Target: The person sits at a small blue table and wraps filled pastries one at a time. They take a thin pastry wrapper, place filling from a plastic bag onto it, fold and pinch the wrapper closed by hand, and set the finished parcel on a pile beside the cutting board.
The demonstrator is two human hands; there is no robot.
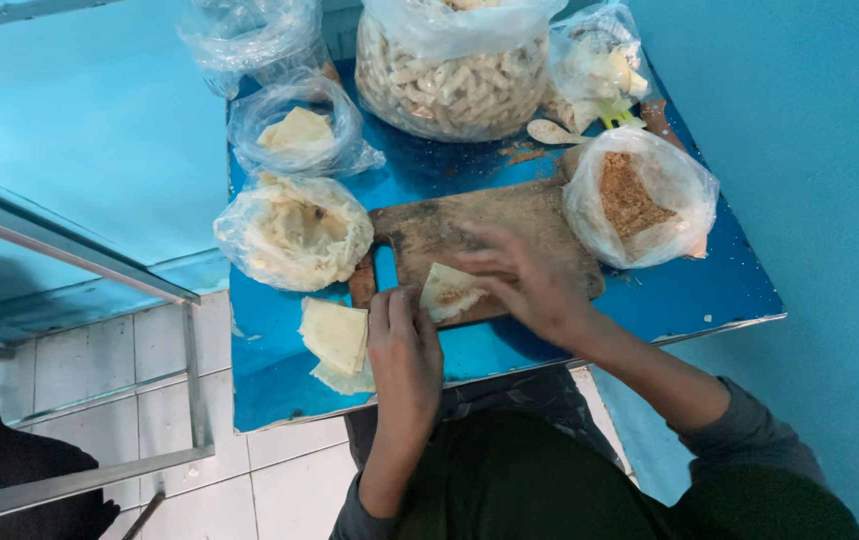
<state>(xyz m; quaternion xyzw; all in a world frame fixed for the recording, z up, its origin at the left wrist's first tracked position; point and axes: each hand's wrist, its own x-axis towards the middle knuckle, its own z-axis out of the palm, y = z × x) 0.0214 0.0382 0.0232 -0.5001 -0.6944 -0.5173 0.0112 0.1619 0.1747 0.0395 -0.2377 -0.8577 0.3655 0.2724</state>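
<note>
A pale folded dough wrapper (446, 291) lies on a worn wooden cutting board (479, 225) on a blue table (669, 295). My left hand (404, 345) rests at the board's near edge, fingertips touching the wrapper's left corner. My right hand (524, 280) lies spread over the wrapper's right side, blurred, fingers apart and pressing on it. A small stack of flat wrappers (335, 340) sits on the table just left of my left hand.
Plastic bags ring the board: stacked dough sheets (294, 232), folded wrappers (297, 130), finger-shaped pieces (449, 85), brown crumbs (634, 195), pale scraps (597, 70). A wooden spoon (552, 131) lies behind the board. Metal rails (79, 255) and white tiles are on the left.
</note>
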